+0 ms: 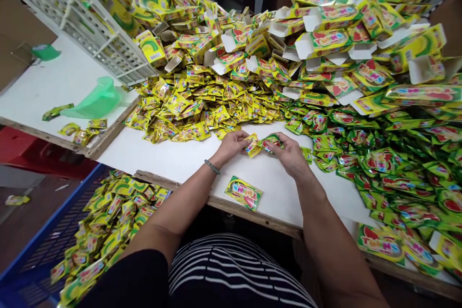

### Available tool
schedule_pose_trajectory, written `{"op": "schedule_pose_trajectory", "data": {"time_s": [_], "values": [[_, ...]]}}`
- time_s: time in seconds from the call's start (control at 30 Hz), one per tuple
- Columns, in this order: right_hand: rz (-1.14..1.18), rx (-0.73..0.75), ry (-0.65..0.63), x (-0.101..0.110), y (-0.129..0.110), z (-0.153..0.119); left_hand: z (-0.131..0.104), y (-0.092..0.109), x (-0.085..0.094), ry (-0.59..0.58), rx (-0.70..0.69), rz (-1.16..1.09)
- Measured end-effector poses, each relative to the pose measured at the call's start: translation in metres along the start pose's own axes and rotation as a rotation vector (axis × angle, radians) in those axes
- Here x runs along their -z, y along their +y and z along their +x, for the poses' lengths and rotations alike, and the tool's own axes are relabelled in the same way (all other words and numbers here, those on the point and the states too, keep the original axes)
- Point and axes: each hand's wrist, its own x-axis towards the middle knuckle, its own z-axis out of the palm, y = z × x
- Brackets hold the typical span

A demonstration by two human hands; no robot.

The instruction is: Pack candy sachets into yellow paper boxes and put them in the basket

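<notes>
Over the white table (202, 161), my left hand (234, 145) pinches a small yellow packet (253, 146). Close on its right, my right hand (288, 151) grips a green packet (271, 143) with a watermelon print; the two packets meet or nearly meet. Just below my hands a flat yellow-green box (243, 193) lies near the table's front edge. Behind my left hand is a heap of yellow packets (191, 110). A pile of green packets (382, 159) spreads to the right of my right hand.
Cartons with open flaps (325, 43) are heaped at the back. A white crate (108, 33) leans at the left, near a green scoop (99, 101). Filled boxes lie in a blue basket (46, 231) below left. More flat boxes (382, 243) sit at the front right.
</notes>
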Motion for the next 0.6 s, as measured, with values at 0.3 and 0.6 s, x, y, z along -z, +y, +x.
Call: {"op": "schedule_pose_trajectory", "data": {"time_s": [0.3, 0.6], "values": [[-0.084, -0.071, -0.050, -0.007, -0.005, -0.007, -0.001, 0.001, 0.000, -0.117, -0.006, 0.075], [-0.042, -0.061, -0.069, -0.013, -0.004, -0.004, 0.004, -0.008, -0.006, 0.033, -0.075, 0.089]]}}
